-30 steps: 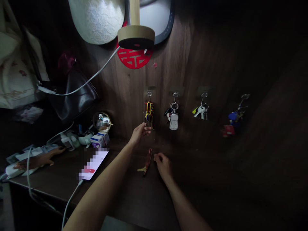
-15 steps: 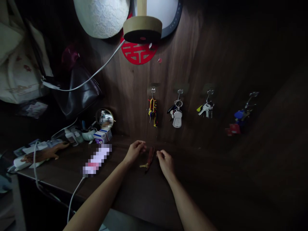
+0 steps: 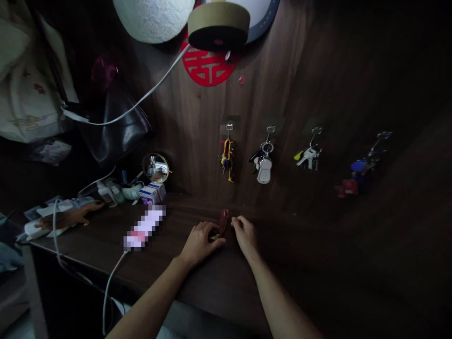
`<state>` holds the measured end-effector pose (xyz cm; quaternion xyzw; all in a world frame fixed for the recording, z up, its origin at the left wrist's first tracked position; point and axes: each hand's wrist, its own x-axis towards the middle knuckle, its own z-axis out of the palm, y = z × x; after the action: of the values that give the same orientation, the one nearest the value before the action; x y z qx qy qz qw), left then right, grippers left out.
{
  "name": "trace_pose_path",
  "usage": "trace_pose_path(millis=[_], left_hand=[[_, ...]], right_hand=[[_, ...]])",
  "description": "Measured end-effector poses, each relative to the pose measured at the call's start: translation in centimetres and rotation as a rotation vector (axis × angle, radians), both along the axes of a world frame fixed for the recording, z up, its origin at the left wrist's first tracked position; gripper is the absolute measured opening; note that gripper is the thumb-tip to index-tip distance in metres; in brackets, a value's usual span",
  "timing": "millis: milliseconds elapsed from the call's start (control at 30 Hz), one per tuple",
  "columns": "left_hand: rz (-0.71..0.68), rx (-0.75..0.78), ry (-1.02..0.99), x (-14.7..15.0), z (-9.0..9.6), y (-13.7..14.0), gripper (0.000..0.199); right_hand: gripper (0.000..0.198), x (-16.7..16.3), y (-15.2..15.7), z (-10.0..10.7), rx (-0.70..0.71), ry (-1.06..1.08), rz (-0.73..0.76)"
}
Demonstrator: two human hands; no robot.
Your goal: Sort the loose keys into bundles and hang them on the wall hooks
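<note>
A narrow reddish-brown case (image 3: 223,220) lies on the dark wooden desk, a yellowish piece showing at its near end. My left hand (image 3: 202,241) is around that near end from the left, thumb below and fingers above. A gap shows between thumb and fingertips, and the hand covers part of the case. To the right of the case, and apart from it, my right hand (image 3: 244,234) is closed, thumb against curled fingers. Whatever it may hold is hidden.
Key bunches hang on wall hooks, among them one with a yellow cord (image 3: 228,155) and one with a white fob (image 3: 264,170). Left on the desk are a blurred phone-like slab (image 3: 144,228) with a cable, small boxes (image 3: 152,193) and a round mirror (image 3: 156,168). A round lamp (image 3: 218,26) juts out above.
My left hand has come down and right onto the near end of the case, its thumb now spread below. My right hand stays about where it was. The view has shifted slightly.
</note>
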<state>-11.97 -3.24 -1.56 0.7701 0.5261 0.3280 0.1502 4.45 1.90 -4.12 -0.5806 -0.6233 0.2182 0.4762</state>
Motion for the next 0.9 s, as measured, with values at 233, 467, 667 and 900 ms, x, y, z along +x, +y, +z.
trace_pose_path(millis=[233, 467, 667, 900], left_hand=[[0.08, 0.035, 0.235, 0.6, -0.4, -0.1, 0.017], [0.053, -0.029, -0.041, 0.1, -0.6, 0.3, 0.01], [0.08, -0.199, -0.753, -0.2, -0.8, 1.3, 0.021], [-0.112, -0.583, -1.42, -0.3, -0.1, 1.6, 0.027]], right_hand=[[0.034, -0.1, -0.1, 0.1, -0.005, 0.013, 0.008], [0.035, -0.1, -0.3, 0.3, 0.007, 0.023, -0.004], [0.036, -0.3, -0.7, 0.8, 0.026, 0.084, 0.035], [0.034, -1.0, -1.2, 1.2, 0.022, 0.202, 0.102]])
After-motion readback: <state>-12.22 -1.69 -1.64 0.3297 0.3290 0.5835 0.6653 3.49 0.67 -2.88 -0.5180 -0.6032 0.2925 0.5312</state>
